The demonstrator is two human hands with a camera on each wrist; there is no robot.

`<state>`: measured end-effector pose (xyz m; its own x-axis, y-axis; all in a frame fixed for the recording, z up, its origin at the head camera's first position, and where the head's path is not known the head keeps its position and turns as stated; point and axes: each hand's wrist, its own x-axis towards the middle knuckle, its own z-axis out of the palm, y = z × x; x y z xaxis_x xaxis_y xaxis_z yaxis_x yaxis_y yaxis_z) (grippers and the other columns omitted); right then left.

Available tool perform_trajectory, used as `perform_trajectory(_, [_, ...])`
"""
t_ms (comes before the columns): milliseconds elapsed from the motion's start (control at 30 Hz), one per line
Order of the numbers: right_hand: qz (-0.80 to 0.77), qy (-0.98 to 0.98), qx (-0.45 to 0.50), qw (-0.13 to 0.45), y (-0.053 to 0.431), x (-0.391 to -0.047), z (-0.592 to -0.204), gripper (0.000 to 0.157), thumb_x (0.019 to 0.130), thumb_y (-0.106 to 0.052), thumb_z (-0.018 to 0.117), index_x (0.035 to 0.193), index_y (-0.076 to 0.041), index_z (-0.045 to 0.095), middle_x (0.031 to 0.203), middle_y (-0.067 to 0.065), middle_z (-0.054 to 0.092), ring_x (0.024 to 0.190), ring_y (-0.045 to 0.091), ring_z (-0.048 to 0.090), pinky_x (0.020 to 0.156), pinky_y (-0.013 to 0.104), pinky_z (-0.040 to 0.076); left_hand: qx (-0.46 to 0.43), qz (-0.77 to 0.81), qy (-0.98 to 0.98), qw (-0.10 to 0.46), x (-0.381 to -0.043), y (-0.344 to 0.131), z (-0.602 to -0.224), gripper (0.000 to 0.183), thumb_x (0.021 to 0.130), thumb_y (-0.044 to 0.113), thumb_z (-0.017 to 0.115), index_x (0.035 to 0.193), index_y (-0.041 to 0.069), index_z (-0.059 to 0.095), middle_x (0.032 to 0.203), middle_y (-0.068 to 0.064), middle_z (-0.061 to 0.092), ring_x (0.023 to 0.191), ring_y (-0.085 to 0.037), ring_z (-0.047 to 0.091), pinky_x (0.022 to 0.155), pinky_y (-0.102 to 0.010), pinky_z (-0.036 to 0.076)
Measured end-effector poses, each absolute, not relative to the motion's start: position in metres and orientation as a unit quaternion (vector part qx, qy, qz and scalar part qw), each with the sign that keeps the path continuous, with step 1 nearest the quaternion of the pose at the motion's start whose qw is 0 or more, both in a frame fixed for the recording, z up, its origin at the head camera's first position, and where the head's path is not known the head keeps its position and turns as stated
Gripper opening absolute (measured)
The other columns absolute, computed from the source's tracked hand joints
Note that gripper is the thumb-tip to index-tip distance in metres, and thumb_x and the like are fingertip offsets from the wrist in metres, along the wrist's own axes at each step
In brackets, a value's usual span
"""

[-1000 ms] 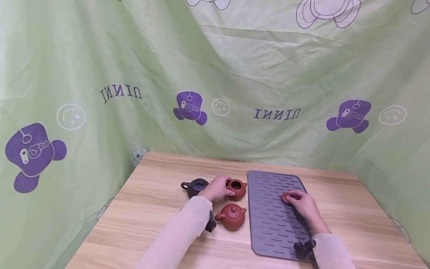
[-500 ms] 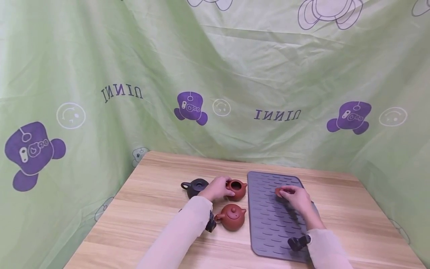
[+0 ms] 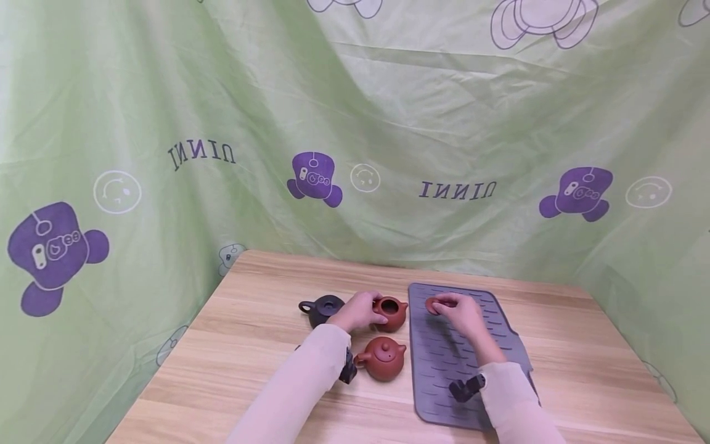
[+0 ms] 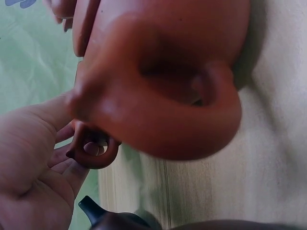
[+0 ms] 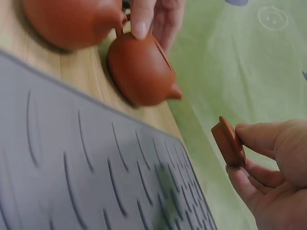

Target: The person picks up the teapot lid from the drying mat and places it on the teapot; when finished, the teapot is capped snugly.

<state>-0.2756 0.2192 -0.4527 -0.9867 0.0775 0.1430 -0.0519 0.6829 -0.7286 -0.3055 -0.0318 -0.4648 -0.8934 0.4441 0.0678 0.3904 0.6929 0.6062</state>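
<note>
A lidless reddish-brown teapot (image 3: 392, 314) stands on the table with its dark opening facing up and its spout to the right. My left hand (image 3: 360, 310) holds it on the handle side, thumb on the near wall and fingers on the far side. In the left wrist view its handle (image 4: 98, 155) shows between thumb and fingers. My right hand (image 3: 465, 313) pinches a small reddish-brown teapot lid (image 5: 229, 142) by its edges, tilted and raised above the grey mat (image 3: 438, 376). Nearer me sits a second reddish-brown teapot (image 3: 384, 359) with its lid on.
A black teapot (image 3: 323, 310) stands left of my left hand, partly hidden by it. The grey ribbed mat lies to the right of the teapots on the wooden table (image 3: 244, 345). A green printed curtain (image 3: 388, 111) hangs behind the table and along its sides.
My right hand has carried the lid leftward and slightly away from me across the mat, closer to the lidless teapot. My left hand and the teapots have stayed in place.
</note>
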Motion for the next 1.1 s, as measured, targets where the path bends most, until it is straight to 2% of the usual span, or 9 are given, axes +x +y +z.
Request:
perform_trajectory(300, [0.414,-0.908,0.023,0.069,0.186,-0.285,-0.449,0.024,0.087,-0.017,0.075,0.105,-0.001,0.073,0.094,0.010,0.072,0.089,0.027,0.065,0.076,0.039,0.050,0.226,0.321,0.919,0.041,-0.304,-0.032,-0.463,0.045,0.079,0.017,0.083,0.116,0.001,0.064,0.097,-0.006,0.066,0.089,-0.017,0.060,0.081,-0.030,0.049])
perform_trajectory(567, [0.425,-0.901,0.049,0.070,0.162,-0.293,-0.454,0.023,0.084,-0.014,0.076,0.103,-0.001,0.074,0.094,0.010,0.072,0.092,0.027,0.066,0.083,0.041,0.051,0.232,0.329,0.914,0.044,-0.302,-0.032,-0.460,0.043,0.081,0.016,0.082,0.116,-0.001,0.064,0.097,-0.006,0.066,0.087,-0.016,0.060,0.080,-0.030,0.049])
perform_trajectory(1100, [0.417,-0.905,0.058,0.069,0.138,-0.296,-0.465,0.020,0.083,-0.015,0.078,0.101,-0.005,0.075,0.095,0.008,0.072,0.097,0.029,0.064,0.087,0.043,0.050,0.230,0.314,0.920,0.040,-0.305,-0.032,-0.464,0.039,0.080,0.018,0.082,0.114,0.005,0.066,0.095,-0.002,0.066,0.085,-0.013,0.059,0.078,-0.028,0.049])
